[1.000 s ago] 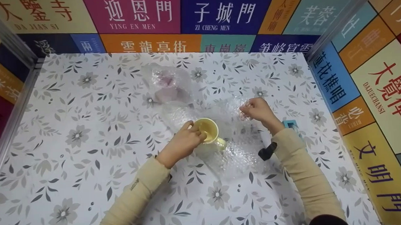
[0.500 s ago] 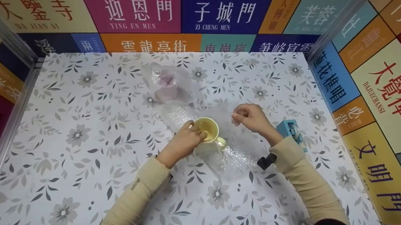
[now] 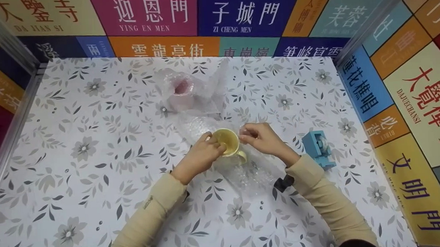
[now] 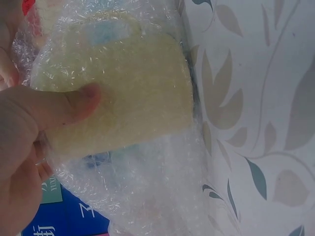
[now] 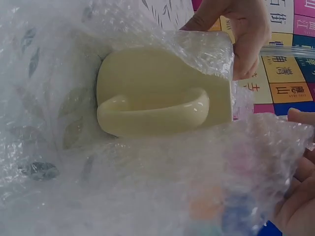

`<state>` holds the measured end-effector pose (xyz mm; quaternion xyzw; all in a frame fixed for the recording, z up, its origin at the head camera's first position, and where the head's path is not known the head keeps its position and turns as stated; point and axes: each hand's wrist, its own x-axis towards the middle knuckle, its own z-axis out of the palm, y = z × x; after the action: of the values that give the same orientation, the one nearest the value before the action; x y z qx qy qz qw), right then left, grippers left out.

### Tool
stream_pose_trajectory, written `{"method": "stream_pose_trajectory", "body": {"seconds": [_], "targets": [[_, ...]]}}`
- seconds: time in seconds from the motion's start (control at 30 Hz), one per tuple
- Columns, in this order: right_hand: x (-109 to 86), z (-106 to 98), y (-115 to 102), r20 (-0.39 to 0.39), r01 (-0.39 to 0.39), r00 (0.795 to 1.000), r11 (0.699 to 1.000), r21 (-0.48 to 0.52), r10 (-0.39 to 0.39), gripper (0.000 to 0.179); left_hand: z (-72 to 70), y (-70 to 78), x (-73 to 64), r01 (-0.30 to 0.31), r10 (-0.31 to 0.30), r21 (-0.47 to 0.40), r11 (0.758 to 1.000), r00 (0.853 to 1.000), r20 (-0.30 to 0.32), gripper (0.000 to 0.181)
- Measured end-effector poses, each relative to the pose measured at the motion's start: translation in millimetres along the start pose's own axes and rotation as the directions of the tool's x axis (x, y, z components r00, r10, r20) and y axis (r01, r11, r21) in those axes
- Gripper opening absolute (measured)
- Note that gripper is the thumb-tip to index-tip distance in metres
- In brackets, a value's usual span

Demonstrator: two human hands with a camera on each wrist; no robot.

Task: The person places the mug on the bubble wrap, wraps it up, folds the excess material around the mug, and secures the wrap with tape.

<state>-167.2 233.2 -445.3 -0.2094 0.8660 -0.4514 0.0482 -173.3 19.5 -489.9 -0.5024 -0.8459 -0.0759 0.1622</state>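
A pale yellow mug (image 3: 225, 136) stands upright on a sheet of bubble wrap (image 3: 246, 179) at the middle of the table. My left hand (image 3: 200, 155) grips its left rim, fingers dipping inside. In the left wrist view the thumb (image 4: 74, 104) presses wrap against the mug's side. My right hand (image 3: 263, 139) pinches an edge of the wrap close to the mug's right rim. The right wrist view shows the mug's handle (image 5: 152, 115) bare between two raised parts of the wrap.
Behind the yellow mug, a pink mug (image 3: 181, 101) sits partly wrapped in bubble wrap, one flap (image 3: 219, 85) sticking up. A small teal device (image 3: 316, 148) stands right of my right hand. Colourful printed panels (image 3: 249, 9) border the flower-patterned table (image 3: 53, 149).
My right hand has moved left and nearer, bringing the wrap's edge to the mug. My left hand stays put. The wrap around the pink mug has opened up, its flap rising to the right.
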Motion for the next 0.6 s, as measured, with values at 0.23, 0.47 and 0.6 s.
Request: {"method": "stream_pose_trajectory", "body": {"seconds": [0.23,0.47,0.6], "targets": [[6.2,9.3,2.2,0.102,0.056,0.993,0.998,-0.036,-0.052,0.014,0.5,-0.8,-0.2,-0.006,0.005,-0.02,1.0,1.0,-0.017,0.019],[12.3,15.4,9.2,0.181,0.183,0.97,0.977,-0.106,-0.162,0.011,2.5,-1.7,-3.6,-0.019,0.013,-0.057,0.998,0.995,-0.103,0.017],[14.6,15.6,10.4,0.207,0.208,0.962,0.968,-0.142,-0.177,0.014,7.2,-1.3,-8.4,-0.018,-0.002,-0.086,0.996,0.975,-0.222,0.016]]}}
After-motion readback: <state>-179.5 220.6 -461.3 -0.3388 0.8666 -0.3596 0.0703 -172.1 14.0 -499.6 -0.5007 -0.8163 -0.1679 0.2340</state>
